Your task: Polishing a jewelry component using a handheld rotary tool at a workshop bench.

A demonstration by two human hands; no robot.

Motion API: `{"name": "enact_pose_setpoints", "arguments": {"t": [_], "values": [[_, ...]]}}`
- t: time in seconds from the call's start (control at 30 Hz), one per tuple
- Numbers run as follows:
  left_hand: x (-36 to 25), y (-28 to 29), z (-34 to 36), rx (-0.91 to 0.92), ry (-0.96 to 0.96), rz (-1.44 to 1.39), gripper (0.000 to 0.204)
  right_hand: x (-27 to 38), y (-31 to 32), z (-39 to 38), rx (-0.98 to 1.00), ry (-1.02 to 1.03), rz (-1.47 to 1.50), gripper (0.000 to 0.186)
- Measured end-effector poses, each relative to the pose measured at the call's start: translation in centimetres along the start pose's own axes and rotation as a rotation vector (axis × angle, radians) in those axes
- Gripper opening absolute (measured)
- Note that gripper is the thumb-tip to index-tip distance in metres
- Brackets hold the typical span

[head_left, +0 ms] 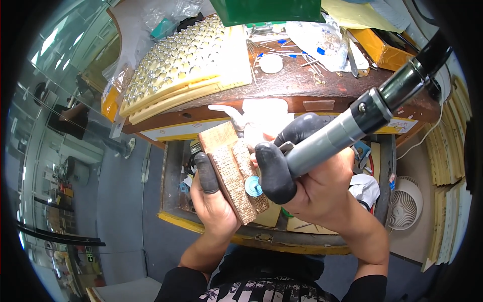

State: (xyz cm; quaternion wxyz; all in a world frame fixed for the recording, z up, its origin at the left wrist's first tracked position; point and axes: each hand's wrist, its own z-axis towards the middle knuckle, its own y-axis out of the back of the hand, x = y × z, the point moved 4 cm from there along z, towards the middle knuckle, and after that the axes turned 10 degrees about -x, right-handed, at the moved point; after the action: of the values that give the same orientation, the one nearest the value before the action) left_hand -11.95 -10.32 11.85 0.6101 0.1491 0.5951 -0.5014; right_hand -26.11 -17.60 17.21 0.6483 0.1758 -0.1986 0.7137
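My left hand (214, 206), a black cover on its thumb, grips a wooden block (226, 166) from the left side. The block's upper face carries rows of rough, gold-brown texture. A grey rotary handpiece (332, 136) lies in my right hand (322, 191), whose thumb and a finger wear black covers. It slants from the upper right down toward the block. A small light-blue disc (253, 186) shows at the block's right edge, in line with the handpiece; my right thumb hides whether the two join. Behind the hands lies a whitish, glove-like thing (266, 113).
Wooden trays (201, 83) with many shiny round pieces stand on the bench (287, 85) at the back left. A green container (266, 12) is at the top. Below the hands is an open drawer (173, 191). A white fan (405, 201) stands at right.
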Motion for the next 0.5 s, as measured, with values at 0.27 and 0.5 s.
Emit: {"name": "enact_pose_setpoints", "arguments": {"t": [0.27,0.5], "values": [[0.00,-0.09,0.08,-0.056,-0.006,0.022,0.061,0.08,0.27,0.05,-0.023,0.009,0.020,0.015],[-0.04,-0.23,0.10,-0.050,-0.008,-0.005,0.061,0.24,0.04,0.20,-0.022,0.013,0.032,0.014]]}}
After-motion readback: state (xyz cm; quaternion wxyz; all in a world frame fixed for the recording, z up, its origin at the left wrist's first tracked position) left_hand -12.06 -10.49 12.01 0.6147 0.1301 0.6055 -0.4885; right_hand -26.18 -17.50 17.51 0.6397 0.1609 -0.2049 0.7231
